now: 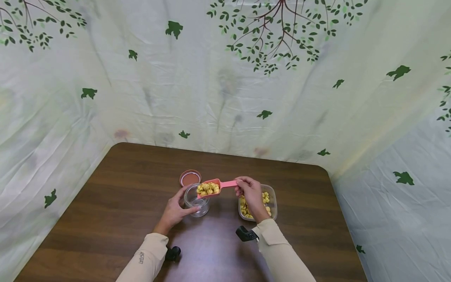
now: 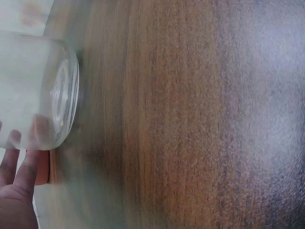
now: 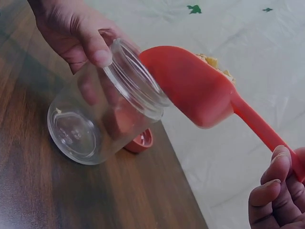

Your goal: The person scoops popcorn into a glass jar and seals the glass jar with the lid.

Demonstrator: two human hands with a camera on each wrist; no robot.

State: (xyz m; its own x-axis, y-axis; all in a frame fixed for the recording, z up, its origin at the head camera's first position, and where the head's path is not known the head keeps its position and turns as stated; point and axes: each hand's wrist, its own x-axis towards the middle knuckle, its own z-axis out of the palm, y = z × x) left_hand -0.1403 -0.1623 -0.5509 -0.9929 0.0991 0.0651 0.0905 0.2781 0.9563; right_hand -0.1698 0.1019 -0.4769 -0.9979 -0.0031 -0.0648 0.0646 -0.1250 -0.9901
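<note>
My left hand [image 1: 174, 210] grips a clear glass jar [image 1: 201, 210], thumb on the near side close to its mouth. Through the glass in the right wrist view, the jar [image 3: 78, 136] shows little besides a small pale crumb. A pink-red scoop [image 1: 229, 183], heaped with yellow popcorn [image 1: 208, 188], is over the jar's mouth. My right hand [image 1: 251, 197] pinches the end of its handle. Seen by the right wrist camera, the scoop's front lip [image 3: 157, 59] is right at the jar's rim. Whether the jar's base touches the table is unclear.
A reddish round lid [image 1: 190, 178] lies just behind the jar. Under my right hand stands a clear plastic container [image 1: 275, 199] holding more popcorn [image 1: 245, 209]. Brown wood-grain table [image 1: 116, 188] surrounds these things, with leaf-printed cloth [image 1: 211, 90] behind and at both sides.
</note>
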